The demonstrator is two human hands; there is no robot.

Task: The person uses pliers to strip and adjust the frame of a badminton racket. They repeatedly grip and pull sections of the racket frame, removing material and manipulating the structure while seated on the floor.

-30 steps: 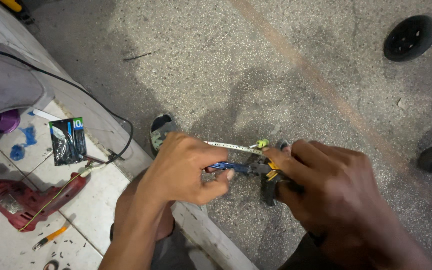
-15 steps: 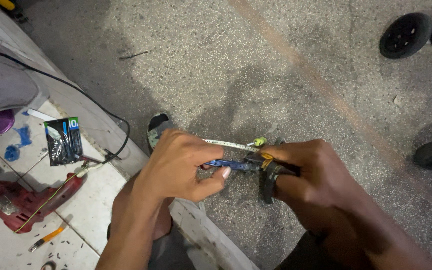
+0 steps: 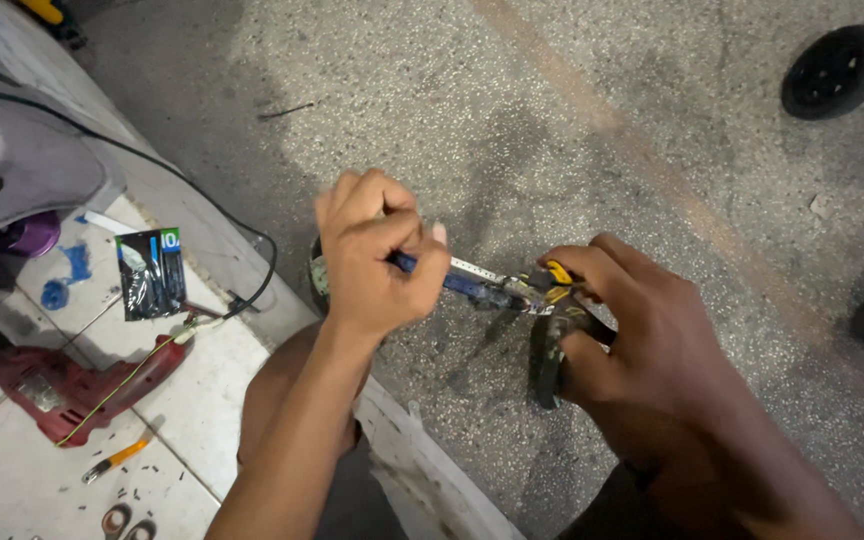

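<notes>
The right hand [image 3: 652, 340] squeezes a dark round part [image 3: 548, 352]. Just left of the part, the left hand [image 3: 377, 255] is closed tight on a blue-handled tool [image 3: 472, 285] poking into it. It might slip and jab fingers

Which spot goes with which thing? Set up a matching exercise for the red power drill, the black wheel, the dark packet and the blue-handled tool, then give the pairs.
Things:
1. red power drill
2. black wheel
3. dark packet
4. blue-handled tool

Places:
A. top right, on the rough pavement
B. gripped in the left hand, its tip at the right hand
C. lying on the white tiles, lower left
D. flat on the tiles beside the black cable

Pairs: 1-C, 2-A, 3-D, 4-B
</notes>
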